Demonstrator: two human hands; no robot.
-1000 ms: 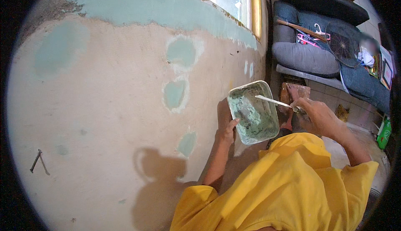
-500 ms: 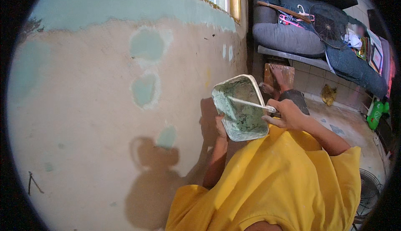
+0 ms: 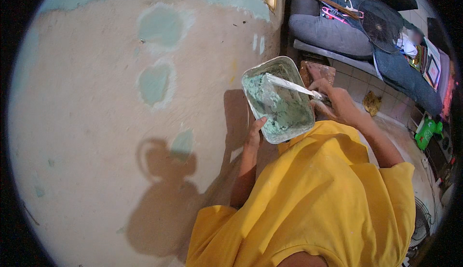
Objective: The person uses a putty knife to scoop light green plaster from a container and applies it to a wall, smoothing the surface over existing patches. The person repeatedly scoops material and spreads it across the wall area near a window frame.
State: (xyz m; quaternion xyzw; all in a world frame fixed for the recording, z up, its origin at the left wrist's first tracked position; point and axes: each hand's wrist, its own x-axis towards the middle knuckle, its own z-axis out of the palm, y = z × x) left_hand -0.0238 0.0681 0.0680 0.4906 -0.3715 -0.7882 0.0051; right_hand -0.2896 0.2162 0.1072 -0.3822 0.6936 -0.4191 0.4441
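The left hand [image 3: 254, 133] grips the tray [image 3: 277, 98] from below at its 7 o'clock corner, thumb hooked over the rim, so the open face tilts toward the person and the filler cannot slide out. The tray is a rectangular tub, grey-white and smeared, holding pale green filler [image 3: 275, 105] that is heaped toward the near end.

The right hand [image 3: 333, 104] is closed on the handle of the knife [image 3: 289, 86], at 3 o'clock from the tray. The blade runs toward 10 o'clock across the tray, its tip resting on or just above the filler; the fisheye bend makes contact hard to confirm. The flat angle of the blade suits scooping from the heap.

The two hands are apart, one on each side of the tray. The tray is held near the wall [image 3: 96, 122], at 3 o'clock from the patches [image 3: 154, 81], which keeps the loaded blade close to the surface. The wall is bare tan plaster with several pale green filled spots and a green band along the top.

At 1 o'clock lie a sofa [image 3: 328, 30] with a fan [image 3: 381, 23] on it. The person wears a yellow shirt [image 3: 328, 199].
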